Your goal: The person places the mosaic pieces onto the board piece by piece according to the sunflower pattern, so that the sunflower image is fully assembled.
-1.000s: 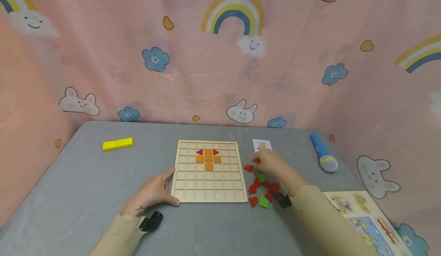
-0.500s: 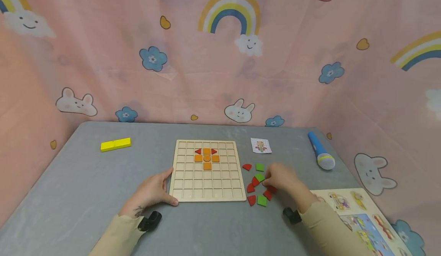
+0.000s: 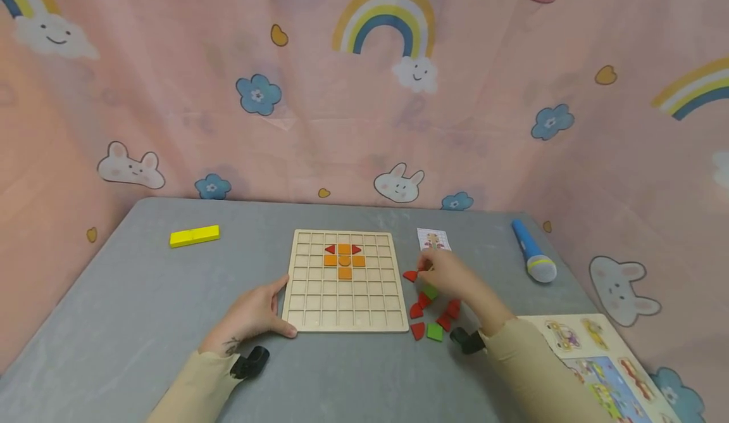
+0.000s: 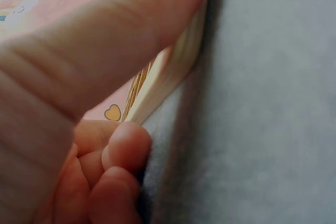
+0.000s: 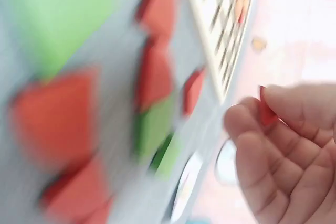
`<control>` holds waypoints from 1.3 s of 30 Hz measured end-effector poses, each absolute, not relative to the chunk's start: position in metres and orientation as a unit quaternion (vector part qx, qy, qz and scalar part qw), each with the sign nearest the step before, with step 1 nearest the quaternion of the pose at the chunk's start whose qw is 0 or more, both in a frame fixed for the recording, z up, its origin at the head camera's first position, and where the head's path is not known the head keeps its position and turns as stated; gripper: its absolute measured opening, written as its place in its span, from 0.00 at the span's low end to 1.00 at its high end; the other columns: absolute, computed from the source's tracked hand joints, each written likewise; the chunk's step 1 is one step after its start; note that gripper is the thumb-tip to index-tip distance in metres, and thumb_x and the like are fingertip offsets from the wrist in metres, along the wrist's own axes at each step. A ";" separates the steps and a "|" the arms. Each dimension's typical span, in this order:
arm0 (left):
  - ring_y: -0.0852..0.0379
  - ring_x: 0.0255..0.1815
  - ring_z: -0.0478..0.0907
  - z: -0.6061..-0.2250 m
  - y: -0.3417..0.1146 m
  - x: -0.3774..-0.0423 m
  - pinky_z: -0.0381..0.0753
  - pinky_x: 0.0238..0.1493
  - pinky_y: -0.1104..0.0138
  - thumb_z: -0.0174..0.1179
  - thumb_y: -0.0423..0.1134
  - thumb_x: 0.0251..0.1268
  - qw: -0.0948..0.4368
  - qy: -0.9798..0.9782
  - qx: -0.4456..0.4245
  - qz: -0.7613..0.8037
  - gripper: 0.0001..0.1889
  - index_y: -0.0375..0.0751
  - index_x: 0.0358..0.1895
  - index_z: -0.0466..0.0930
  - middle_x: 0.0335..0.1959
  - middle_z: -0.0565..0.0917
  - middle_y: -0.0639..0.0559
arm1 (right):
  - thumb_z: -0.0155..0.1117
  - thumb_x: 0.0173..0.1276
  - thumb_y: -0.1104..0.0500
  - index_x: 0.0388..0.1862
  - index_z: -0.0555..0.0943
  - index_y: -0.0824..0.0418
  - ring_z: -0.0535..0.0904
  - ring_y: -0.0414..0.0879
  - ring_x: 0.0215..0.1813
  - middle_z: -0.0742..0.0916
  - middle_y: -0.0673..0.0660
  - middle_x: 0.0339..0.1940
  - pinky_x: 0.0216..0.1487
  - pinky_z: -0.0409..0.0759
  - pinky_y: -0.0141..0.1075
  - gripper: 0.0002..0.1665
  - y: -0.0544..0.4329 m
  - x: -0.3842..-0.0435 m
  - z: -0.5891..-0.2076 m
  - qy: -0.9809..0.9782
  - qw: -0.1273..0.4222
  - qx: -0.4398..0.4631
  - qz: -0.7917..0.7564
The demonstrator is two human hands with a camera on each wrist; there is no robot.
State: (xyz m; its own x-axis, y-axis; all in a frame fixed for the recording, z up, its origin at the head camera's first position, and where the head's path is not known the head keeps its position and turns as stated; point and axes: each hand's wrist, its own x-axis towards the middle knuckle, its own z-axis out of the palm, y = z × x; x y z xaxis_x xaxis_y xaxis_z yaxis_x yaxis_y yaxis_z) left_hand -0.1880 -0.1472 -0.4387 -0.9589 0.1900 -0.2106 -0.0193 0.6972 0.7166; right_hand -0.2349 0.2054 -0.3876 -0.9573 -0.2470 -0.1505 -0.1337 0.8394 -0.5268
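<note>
My left hand (image 3: 252, 316) holds the square wooden grid board (image 3: 344, 306) at its near left corner, thumb at the front edge and index finger along the side. The left wrist view shows the thumb over the board's edge (image 4: 157, 90) and the other fingers curled. My right hand (image 3: 450, 276) pinches a small pointed red piece (image 5: 266, 109) between thumb and index finger, above the loose pieces. Most of that piece is hidden by the fingers. On the board sit orange squares (image 3: 344, 273), an orange round shape (image 3: 344, 261) and two red triangles (image 3: 330, 249).
Red quarter-round pieces (image 3: 418, 330) and green squares (image 3: 435, 332) lie right of the board. A picture card (image 3: 433, 237) is behind them. Farther out are a blue toy microphone (image 3: 532, 252), a picture puzzle board (image 3: 595, 337) and a yellow block (image 3: 194, 236).
My right hand went down to the loose pieces, picked up a red one from among them, and has come back up toward the card. The left hand stays on the board.
</note>
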 end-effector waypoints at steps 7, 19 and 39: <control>0.56 0.16 0.64 -0.439 -0.148 -0.189 0.58 0.17 0.68 0.81 0.44 0.20 0.135 0.913 0.051 0.382 0.62 0.43 0.71 0.56 0.17 0.71 0.50 | 0.56 0.64 0.70 0.44 0.77 0.69 0.78 0.47 0.28 0.83 0.59 0.34 0.27 0.74 0.32 0.10 0.150 -0.251 -0.388 0.931 0.115 -0.165 -0.304; 0.56 0.16 0.64 -0.440 -0.151 -0.193 0.60 0.17 0.68 0.81 0.44 0.19 0.137 0.913 0.057 0.381 0.63 0.43 0.71 0.56 0.17 0.72 0.50 | 0.63 0.54 0.72 0.24 0.83 0.63 0.73 0.43 0.28 0.83 0.55 0.27 0.28 0.71 0.31 0.06 0.112 -0.269 -0.396 0.941 0.114 -0.211 -0.237; 0.57 0.15 0.63 -0.438 -0.152 -0.195 0.58 0.17 0.68 0.81 0.43 0.19 0.138 0.912 0.056 0.382 0.63 0.42 0.71 0.56 0.17 0.71 0.50 | 0.62 0.59 0.68 0.29 0.86 0.62 0.78 0.45 0.33 0.86 0.56 0.33 0.35 0.76 0.35 0.06 0.108 -0.273 -0.409 0.949 0.097 -0.201 -0.223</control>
State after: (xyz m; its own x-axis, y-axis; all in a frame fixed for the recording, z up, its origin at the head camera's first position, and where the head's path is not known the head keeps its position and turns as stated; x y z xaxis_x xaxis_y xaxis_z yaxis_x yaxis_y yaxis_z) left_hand -0.1948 -0.1518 -0.4380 -0.9558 0.2071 -0.2086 -0.0036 0.7012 0.7129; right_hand -0.2727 0.1080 -0.4086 -0.9003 -0.4249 -0.0947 -0.3384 0.8198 -0.4619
